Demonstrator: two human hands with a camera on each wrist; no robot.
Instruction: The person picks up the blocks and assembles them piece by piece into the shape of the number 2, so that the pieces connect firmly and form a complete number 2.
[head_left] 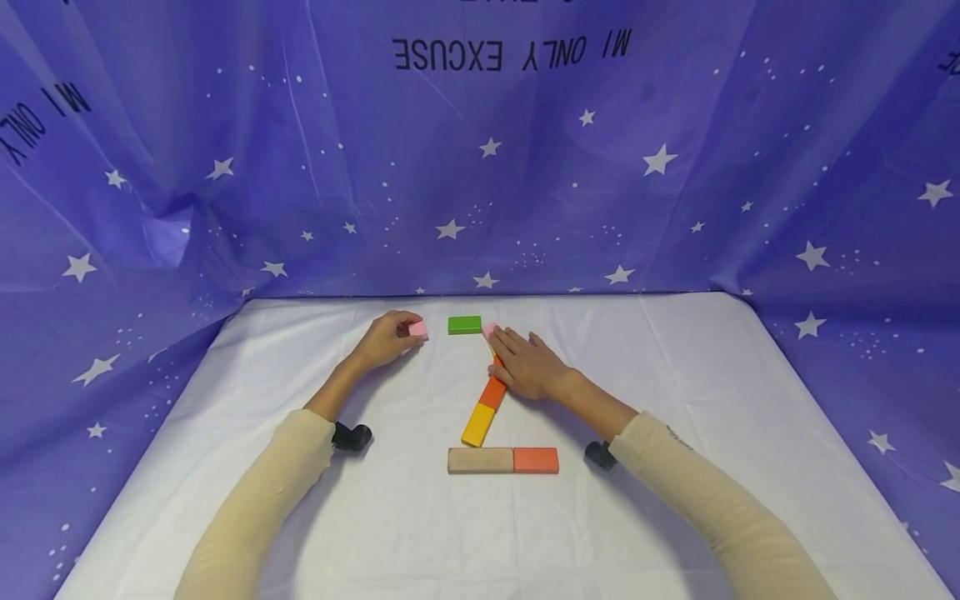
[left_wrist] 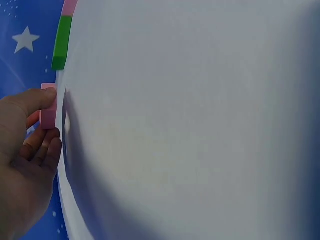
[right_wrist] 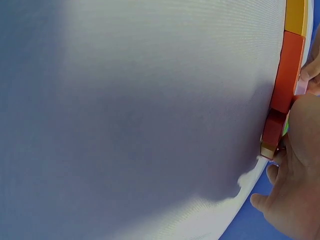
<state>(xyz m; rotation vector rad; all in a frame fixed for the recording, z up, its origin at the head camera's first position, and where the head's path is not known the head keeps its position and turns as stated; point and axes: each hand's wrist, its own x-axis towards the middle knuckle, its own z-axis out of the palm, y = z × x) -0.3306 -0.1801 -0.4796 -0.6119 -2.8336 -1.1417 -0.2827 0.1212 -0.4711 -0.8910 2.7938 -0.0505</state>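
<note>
Pinched between the thumb and fingers of my left hand (head_left: 386, 342) is a pink block (head_left: 418, 331), left of a green block (head_left: 465, 325). My right hand (head_left: 531, 367) lies over the upper part of a slanting row, fingers extended and fingertips at a second pink block (head_left: 488, 330) beside the green one. Below that hand, the row continues with an orange block (head_left: 492, 394) and a yellow block (head_left: 477, 426). Part of the row is hidden under the right hand in the head view; the right wrist view shows a red block (right_wrist: 274, 127) there.
Nearer the front, a plain wooden block (head_left: 481, 461) and a coral block (head_left: 536, 461) lie end to end. A white cloth (head_left: 375, 525) covers the table. A purple curtain (head_left: 450, 192) with stars hangs behind and at both sides.
</note>
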